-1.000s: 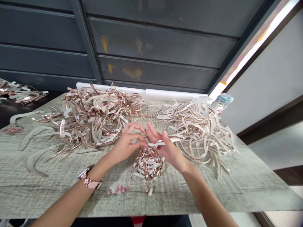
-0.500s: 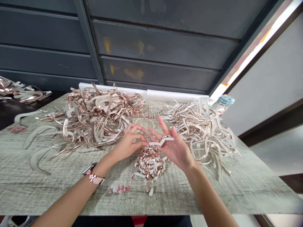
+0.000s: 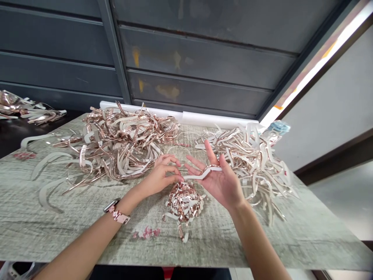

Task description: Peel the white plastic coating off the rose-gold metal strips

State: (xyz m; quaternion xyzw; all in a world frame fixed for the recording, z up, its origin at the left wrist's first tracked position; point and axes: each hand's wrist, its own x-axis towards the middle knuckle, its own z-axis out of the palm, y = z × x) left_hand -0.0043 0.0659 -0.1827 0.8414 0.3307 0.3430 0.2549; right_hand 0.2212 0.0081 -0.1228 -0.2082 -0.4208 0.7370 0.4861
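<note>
My left hand [image 3: 164, 173], with a watch on a pink band at the wrist, is closed in a pinch on one end of a ribbon strip [image 3: 192, 177], white on one face and rose gold on the other. The strip runs rightward over my right hand [image 3: 221, 182], which is turned palm up with its fingers spread. Its far end lies by the thumb; whether the thumb presses on it I cannot tell. Just below the hands, a small heap of short, curled rose-gold and white pieces [image 3: 186, 202] rests on the table [image 3: 116, 241].
Tangled rose-gold and white strips form a big pile [image 3: 125, 140] at left and a paler pile [image 3: 247, 159] at right. White rolls [image 3: 215, 119] lie along the back, before a dark panelled wall [image 3: 189, 70]. More strips [image 3: 26, 109] sit on a dark surface far left.
My right hand has moved a little to the right and its fingers have opened wider, and the strip lies straighter between the hands. My left hand keeps its pinch almost in place.
</note>
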